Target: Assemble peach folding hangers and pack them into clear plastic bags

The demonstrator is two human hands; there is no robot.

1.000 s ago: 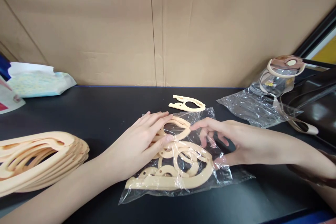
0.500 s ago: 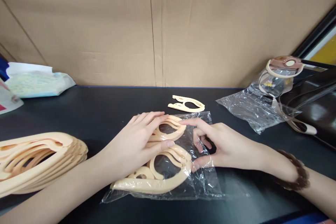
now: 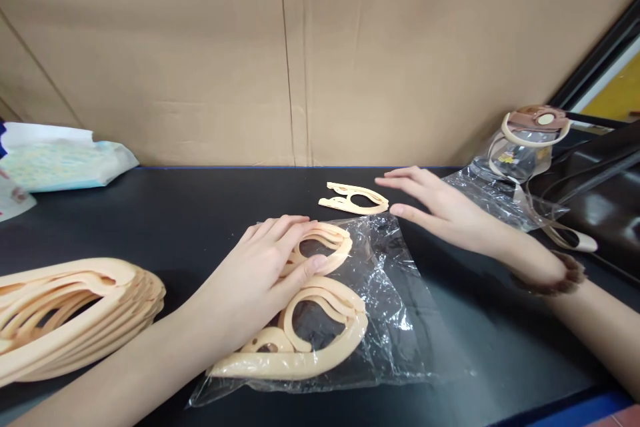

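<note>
Cardboard (image 3: 150, 47) backs the black table (image 3: 215, 200). The clear bag (image 3: 397, 310) lies flat across the middle, its far part no longer bunched at the right hand as it was a second ago. The black case (image 3: 605, 180) sits at the right edge, and the hanger stack (image 3: 133, 310) at the left, both where they were. The left hand (image 3: 267, 260) stays laid over the bag, fingers stretched and thumb apart; whether it grips anything I cannot tell. The right hand (image 3: 440, 207) shows the main change: it has left the bag and now reaches farther back, fingers spread, thumb apart, grasping nothing. The spare bag (image 3: 490, 197) is now partly hidden behind that hand, beside the bottle (image 3: 530, 157). The tissue pack (image 3: 60, 163) remains at the far left. Inside the bag, the lower hanger (image 3: 320, 363) lies nearest the person and the upper hanger (image 3: 341, 255) just beyond, partly under the left hand. The loose hanger (image 3: 370, 211) remains beyond the bag, its tip just beside the right thumb; contact is unclear. Smallest is the brown band (image 3: 565, 277) on the right wrist.
</note>
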